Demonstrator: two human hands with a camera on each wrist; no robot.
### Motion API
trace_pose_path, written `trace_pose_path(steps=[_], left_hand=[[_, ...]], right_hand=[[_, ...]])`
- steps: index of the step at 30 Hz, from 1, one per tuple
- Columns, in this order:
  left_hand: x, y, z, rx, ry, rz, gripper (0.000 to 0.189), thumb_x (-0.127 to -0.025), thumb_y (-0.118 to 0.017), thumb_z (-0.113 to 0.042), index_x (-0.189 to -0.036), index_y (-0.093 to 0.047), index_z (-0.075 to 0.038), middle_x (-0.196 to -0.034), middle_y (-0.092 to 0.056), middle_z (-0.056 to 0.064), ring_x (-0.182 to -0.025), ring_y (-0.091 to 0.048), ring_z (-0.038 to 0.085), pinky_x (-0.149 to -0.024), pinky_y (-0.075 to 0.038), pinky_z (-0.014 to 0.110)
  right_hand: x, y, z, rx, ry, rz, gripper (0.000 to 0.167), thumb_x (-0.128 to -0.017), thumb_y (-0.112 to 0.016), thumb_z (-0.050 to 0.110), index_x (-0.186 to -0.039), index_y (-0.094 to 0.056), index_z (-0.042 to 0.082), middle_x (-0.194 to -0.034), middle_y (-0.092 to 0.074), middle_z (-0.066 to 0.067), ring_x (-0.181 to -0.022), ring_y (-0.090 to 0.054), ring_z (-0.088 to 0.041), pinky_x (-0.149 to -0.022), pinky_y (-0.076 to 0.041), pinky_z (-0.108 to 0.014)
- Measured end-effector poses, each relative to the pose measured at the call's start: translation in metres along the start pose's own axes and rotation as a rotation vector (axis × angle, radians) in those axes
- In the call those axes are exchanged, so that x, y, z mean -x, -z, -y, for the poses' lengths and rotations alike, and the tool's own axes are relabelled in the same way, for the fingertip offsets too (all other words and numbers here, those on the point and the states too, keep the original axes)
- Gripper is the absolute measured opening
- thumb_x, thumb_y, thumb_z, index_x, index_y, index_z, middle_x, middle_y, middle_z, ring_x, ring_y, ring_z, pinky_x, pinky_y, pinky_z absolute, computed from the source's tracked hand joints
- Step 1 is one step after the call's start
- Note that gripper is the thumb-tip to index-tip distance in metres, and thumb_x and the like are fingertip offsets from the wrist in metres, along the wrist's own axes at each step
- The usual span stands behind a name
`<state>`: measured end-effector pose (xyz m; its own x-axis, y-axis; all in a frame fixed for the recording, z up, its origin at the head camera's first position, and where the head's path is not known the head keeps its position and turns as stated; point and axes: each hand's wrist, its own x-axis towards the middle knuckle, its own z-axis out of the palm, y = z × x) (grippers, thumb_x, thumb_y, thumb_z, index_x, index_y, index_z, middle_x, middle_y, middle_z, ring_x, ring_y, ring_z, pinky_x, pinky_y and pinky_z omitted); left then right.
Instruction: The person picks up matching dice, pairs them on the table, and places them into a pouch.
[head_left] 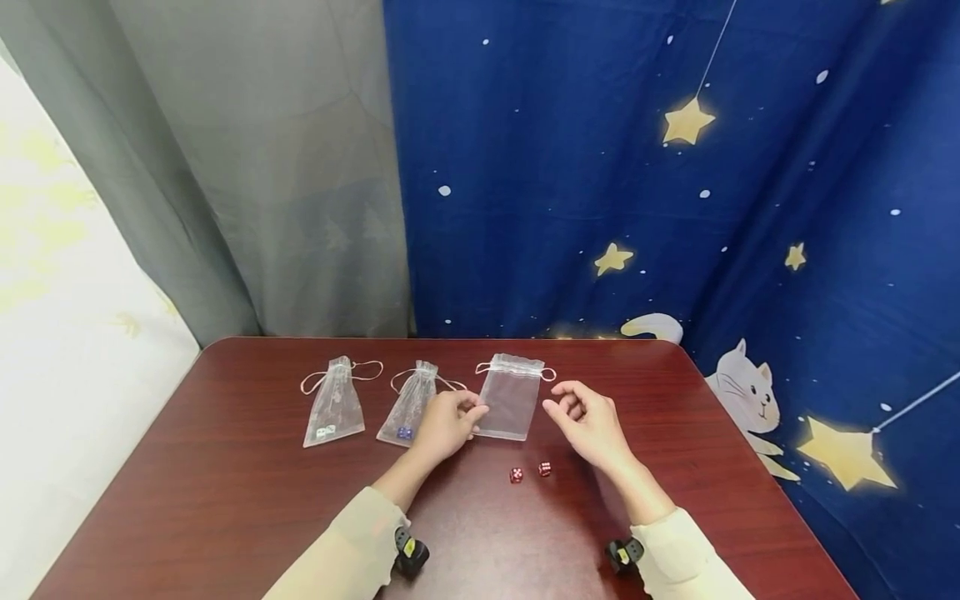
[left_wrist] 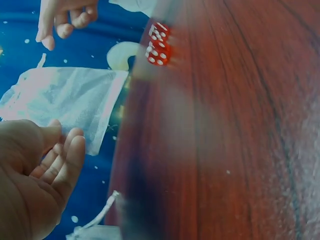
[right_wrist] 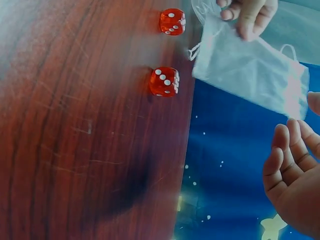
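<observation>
A sheer white drawstring bag (head_left: 510, 400) lies flat on the table between the hands. My left hand (head_left: 446, 423) is at its left edge, fingers loosely bent, fingertips overlapping the edge in the head view. In the left wrist view a gap shows between that hand's thumb and fingers. My right hand (head_left: 592, 421) hovers just right of the bag, thumb and fingers apart, holding nothing. Nearer to me are two clear red dice with white dots, a left die (head_left: 516, 475) and a right die (head_left: 545, 469).
To the left lie two gathered drawstring bags: the far-left bag (head_left: 335, 408) contains white dice (head_left: 326, 432), and the middle bag (head_left: 411, 404), partly behind my left hand, contains blue dice (head_left: 405, 432). A blue star-patterned curtain (head_left: 525, 167) hangs behind the reddish-brown table (head_left: 247, 500).
</observation>
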<state>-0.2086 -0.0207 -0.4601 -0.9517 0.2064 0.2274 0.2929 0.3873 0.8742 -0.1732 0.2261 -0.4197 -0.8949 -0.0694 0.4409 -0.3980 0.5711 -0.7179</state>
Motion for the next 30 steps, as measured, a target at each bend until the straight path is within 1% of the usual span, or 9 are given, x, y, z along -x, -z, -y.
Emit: trace_pose_path(steps=[7,10,14,19,21,23,26,28,30], left_hand=[[0.006,0.004,-0.016,0.099,-0.006,0.026,0.010,-0.093,-0.074,-0.008,-0.097,-0.074,0.002,-0.072,-0.072,0.004,-0.055,-0.068,0.013,-0.051,-0.056,0.025],[0.009,0.006,-0.022,0.102,-0.027,0.024,0.009,-0.092,-0.074,-0.008,-0.096,-0.074,0.001,-0.073,-0.073,0.005,-0.056,-0.069,0.015,-0.051,-0.056,0.024],[0.012,0.009,-0.028,0.100,-0.060,0.023,0.008,-0.092,-0.075,-0.008,-0.093,-0.074,0.000,-0.072,-0.072,0.005,-0.057,-0.070,0.020,-0.051,-0.056,0.024],[0.015,0.013,-0.028,0.097,-0.045,0.032,0.008,-0.092,-0.074,-0.007,-0.094,-0.075,0.000,-0.071,-0.072,0.005,-0.062,-0.072,0.031,-0.050,-0.055,0.023],[0.016,0.016,-0.029,0.090,-0.043,0.033,0.009,-0.093,-0.074,-0.008,-0.097,-0.075,-0.001,-0.070,-0.072,0.005,-0.064,-0.072,0.032,-0.051,-0.054,0.023],[0.016,0.021,-0.031,0.058,-0.076,0.022,0.012,-0.092,-0.075,-0.009,-0.101,-0.075,-0.002,-0.079,-0.073,0.004,-0.068,-0.073,0.027,-0.057,-0.054,0.022],[0.015,0.031,-0.036,0.007,-0.162,-0.004,0.022,-0.090,-0.075,-0.009,-0.111,-0.071,-0.004,-0.096,-0.072,0.005,-0.080,-0.071,0.020,-0.061,-0.055,0.024],[0.013,0.039,-0.042,-0.013,-0.231,-0.029,0.028,-0.091,-0.072,-0.006,-0.118,-0.067,-0.004,-0.106,-0.068,0.006,-0.086,-0.067,0.018,-0.065,-0.055,0.025],[0.012,0.046,-0.049,-0.022,-0.294,-0.038,0.030,-0.093,-0.066,-0.004,-0.123,-0.063,-0.004,-0.110,-0.065,0.007,-0.091,-0.065,0.018,-0.065,-0.056,0.026]], right_hand=[[-0.004,-0.001,0.000,0.005,0.036,-0.030,0.025,-0.086,-0.082,0.011,-0.107,-0.070,0.008,-0.070,-0.062,0.006,-0.059,-0.057,-0.007,-0.056,-0.048,-0.019],[-0.006,-0.002,0.001,-0.005,0.068,-0.031,0.021,-0.087,-0.080,0.010,-0.105,-0.071,0.007,-0.070,-0.063,0.005,-0.058,-0.056,-0.006,-0.054,-0.047,-0.019],[-0.007,-0.004,0.003,-0.060,0.091,-0.012,0.008,-0.091,-0.075,0.006,-0.099,-0.074,0.007,-0.069,-0.065,0.004,-0.055,-0.054,-0.007,-0.050,-0.045,-0.019],[-0.008,-0.006,0.006,-0.110,0.106,0.015,0.003,-0.092,-0.072,0.002,-0.094,-0.075,0.002,-0.066,-0.064,0.001,-0.051,-0.054,-0.006,-0.045,-0.044,-0.021],[-0.008,-0.007,0.007,-0.114,0.115,0.012,0.003,-0.091,-0.072,0.000,-0.094,-0.074,0.001,-0.065,-0.064,-0.002,-0.051,-0.054,-0.007,-0.044,-0.043,-0.021],[-0.008,-0.007,0.008,-0.110,0.124,0.004,0.004,-0.091,-0.072,-0.002,-0.093,-0.074,0.000,-0.064,-0.063,-0.005,-0.050,-0.053,-0.008,-0.043,-0.042,-0.021],[-0.008,-0.006,0.013,-0.103,0.141,-0.009,0.006,-0.090,-0.072,-0.006,-0.092,-0.074,0.000,-0.063,-0.062,-0.010,-0.049,-0.053,-0.012,-0.043,-0.042,-0.020],[-0.008,-0.004,0.023,-0.097,0.152,-0.007,0.006,-0.089,-0.071,-0.007,-0.092,-0.073,-0.002,-0.062,-0.061,-0.011,-0.049,-0.053,-0.014,-0.043,-0.042,-0.020],[-0.007,-0.001,0.033,-0.098,0.156,0.000,0.005,-0.089,-0.071,-0.008,-0.092,-0.072,-0.004,-0.061,-0.061,-0.013,-0.049,-0.052,-0.014,-0.044,-0.042,-0.019]])
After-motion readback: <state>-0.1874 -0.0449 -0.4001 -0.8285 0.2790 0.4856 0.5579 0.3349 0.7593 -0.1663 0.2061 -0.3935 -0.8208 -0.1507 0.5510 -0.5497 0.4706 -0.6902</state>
